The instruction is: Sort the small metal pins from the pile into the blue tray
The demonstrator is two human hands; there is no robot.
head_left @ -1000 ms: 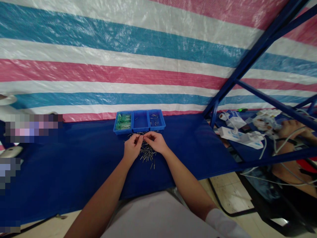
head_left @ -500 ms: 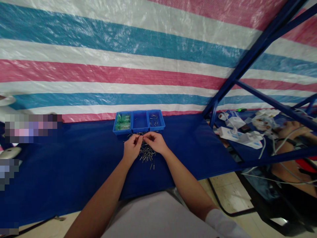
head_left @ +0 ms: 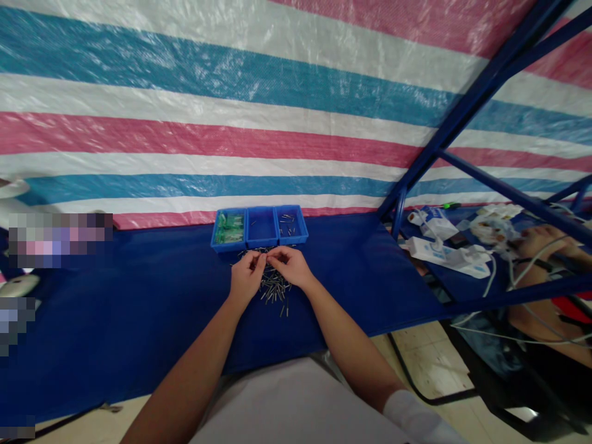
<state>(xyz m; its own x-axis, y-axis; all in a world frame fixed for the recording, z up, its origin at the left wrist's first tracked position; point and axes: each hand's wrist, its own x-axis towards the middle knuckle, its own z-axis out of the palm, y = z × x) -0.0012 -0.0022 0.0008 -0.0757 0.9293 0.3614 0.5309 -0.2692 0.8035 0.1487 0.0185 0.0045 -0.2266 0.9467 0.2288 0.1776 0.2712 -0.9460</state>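
My left hand [head_left: 247, 274] and my right hand [head_left: 291, 265] meet fingertip to fingertip above a heap of thin metal pins [head_left: 274, 288] on the blue table [head_left: 176, 308]. Both are closed in a pinch; whatever sits between the fingertips is too small to make out. The heap spreads under and around the hands, with a couple of pins lying apart at its near end. Just beyond stand three joined blue bins. In the left bin [head_left: 214, 242] are green, clear-wrapped pieces [head_left: 230, 227]. The middle bin [head_left: 261, 233] holds hardly anything, and several pins lie in the right bin [head_left: 298, 237].
A striped plastic sheet [head_left: 259, 148] hangs behind the table. To the right rises a blue metal frame [head_left: 420, 160]. Past it are a white power strip [head_left: 448, 256], a tissue pack [head_left: 437, 222], cables and another person's hand [head_left: 539, 240]. Blurred blocks cover things at far left.
My hands stay pinched together at the same spot, with barely any visible motion. The other person's hand at the right has shifted slightly.
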